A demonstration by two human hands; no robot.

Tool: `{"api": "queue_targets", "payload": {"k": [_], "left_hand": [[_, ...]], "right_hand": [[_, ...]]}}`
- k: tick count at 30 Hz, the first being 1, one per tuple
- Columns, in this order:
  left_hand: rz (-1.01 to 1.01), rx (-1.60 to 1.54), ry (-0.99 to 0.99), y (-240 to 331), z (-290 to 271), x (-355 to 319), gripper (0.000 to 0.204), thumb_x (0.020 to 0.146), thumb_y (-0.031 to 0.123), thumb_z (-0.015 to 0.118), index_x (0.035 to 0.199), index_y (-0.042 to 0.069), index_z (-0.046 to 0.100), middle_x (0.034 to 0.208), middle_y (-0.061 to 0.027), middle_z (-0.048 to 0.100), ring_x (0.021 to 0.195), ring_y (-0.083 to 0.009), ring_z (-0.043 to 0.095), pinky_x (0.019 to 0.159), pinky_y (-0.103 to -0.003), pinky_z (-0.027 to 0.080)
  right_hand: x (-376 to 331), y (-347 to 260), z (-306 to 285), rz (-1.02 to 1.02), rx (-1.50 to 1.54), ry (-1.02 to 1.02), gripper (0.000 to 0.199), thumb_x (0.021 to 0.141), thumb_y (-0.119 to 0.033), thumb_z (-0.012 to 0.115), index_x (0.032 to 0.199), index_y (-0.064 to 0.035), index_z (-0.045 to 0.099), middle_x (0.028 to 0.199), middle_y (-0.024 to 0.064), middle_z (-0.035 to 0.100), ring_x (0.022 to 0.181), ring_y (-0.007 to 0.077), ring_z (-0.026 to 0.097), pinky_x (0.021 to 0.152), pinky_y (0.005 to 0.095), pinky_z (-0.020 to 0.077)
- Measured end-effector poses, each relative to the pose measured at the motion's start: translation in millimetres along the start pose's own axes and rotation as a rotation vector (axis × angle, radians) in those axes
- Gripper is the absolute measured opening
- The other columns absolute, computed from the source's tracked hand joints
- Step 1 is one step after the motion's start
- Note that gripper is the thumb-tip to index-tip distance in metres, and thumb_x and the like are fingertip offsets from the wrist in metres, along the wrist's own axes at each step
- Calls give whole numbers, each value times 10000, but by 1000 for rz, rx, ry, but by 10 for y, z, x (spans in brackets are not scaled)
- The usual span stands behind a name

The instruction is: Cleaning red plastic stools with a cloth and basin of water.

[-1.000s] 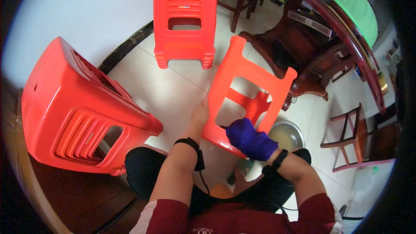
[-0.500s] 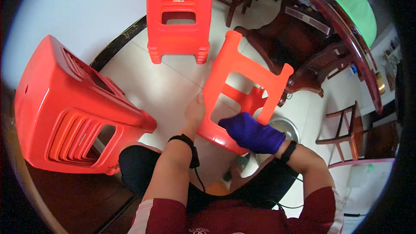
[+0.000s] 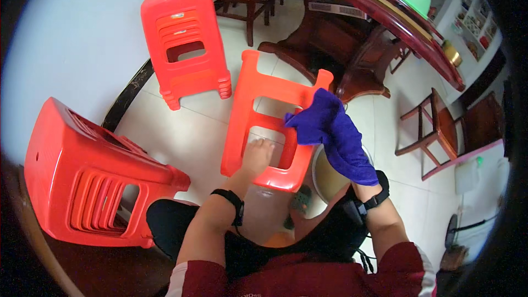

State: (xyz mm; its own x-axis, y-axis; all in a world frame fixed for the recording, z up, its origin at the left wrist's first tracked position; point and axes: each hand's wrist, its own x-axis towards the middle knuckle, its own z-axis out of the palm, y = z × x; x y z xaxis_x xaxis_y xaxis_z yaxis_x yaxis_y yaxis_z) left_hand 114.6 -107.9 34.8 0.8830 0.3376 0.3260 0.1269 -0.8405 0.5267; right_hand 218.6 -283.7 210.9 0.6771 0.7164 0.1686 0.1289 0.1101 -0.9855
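Note:
A red plastic stool (image 3: 283, 179) lies tipped in front of my knees, its seat end near me and its legs pointing away. My left hand (image 3: 258, 157) grips its left side, with the fingers over the frame beside the opening. A purple cloth (image 3: 346, 151) covers my right hand (image 3: 367, 190), hiding the fingers. That cloth bunches against the stool's right side, and its loose corner reaches over the opening. Below the cloth, partly behind it, a round metal basin (image 3: 328, 181) of cloudy liquid stands on the floor.
Stacked red stools stand at the left (image 3: 47, 170) and farther back by the wall (image 3: 192, 80). A dark wooden table (image 3: 379, 3) with a carved base fills the far right. Wooden chairs stand behind and at the right (image 3: 440, 124). A green slipper (image 3: 300, 201) shows beside the basin.
My right hand has moved with the cloth from the stool's seat end up toward the leg end. My left hand has shifted from the outer side to the frame by the opening. The view has turned right.

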Motion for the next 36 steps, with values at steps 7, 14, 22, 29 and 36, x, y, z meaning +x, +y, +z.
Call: {"api": "queue_targets", "payload": {"k": [7, 14, 22, 29, 36], "left_hand": [[115, 123, -84, 227, 270, -277, 247, 849, 269, 502, 758, 64, 607, 737, -112, 636, 729, -291, 602, 708, -439, 411], [218, -2, -114, 157, 221, -447, 278, 838, 281, 494, 714, 77, 636, 737, -99, 634, 740, -247, 610, 721, -407, 386], [360, 36, -263, -222, -78, -516, 269, 842, 275, 506, 704, 92, 645, 714, -90, 633, 701, -252, 604, 692, -415, 396], [-44, 291, -471, -298, -575, -70, 434, 902, 402, 419, 825, 57, 671, 761, -155, 651, 733, -328, 617, 723, -459, 435], [-627, -92, -77, 136, 111, 170, 479, 927, 443, 340, 888, 70, 639, 798, -196, 640, 792, -391, 613, 760, -525, 445]], "right_hand": [[-560, 707, 231, -232, -1712, 312, 339, 823, -60, 531, 1148, 28, 492, 1058, 176, 566, 984, 308, 541, 953, 412, 359], [-554, 1423, 241, -388, -1371, 159, 289, 803, -70, 525, 1071, 38, 530, 1006, 204, 570, 939, 323, 550, 919, 434, 380], [700, 933, -287, -14, -1595, 80, 293, 787, -150, 517, 996, 47, 575, 955, 219, 591, 909, 362, 569, 870, 494, 396], [615, 570, -5, 14, -1929, -130, 308, 777, -189, 499, 945, 47, 602, 910, 234, 593, 851, 386, 580, 785, 502, 435], [231, 1126, 358, -292, -1656, -27, 330, 728, -208, 500, 865, 78, 590, 863, 291, 547, 851, 445, 552, 802, 551, 422]]}}
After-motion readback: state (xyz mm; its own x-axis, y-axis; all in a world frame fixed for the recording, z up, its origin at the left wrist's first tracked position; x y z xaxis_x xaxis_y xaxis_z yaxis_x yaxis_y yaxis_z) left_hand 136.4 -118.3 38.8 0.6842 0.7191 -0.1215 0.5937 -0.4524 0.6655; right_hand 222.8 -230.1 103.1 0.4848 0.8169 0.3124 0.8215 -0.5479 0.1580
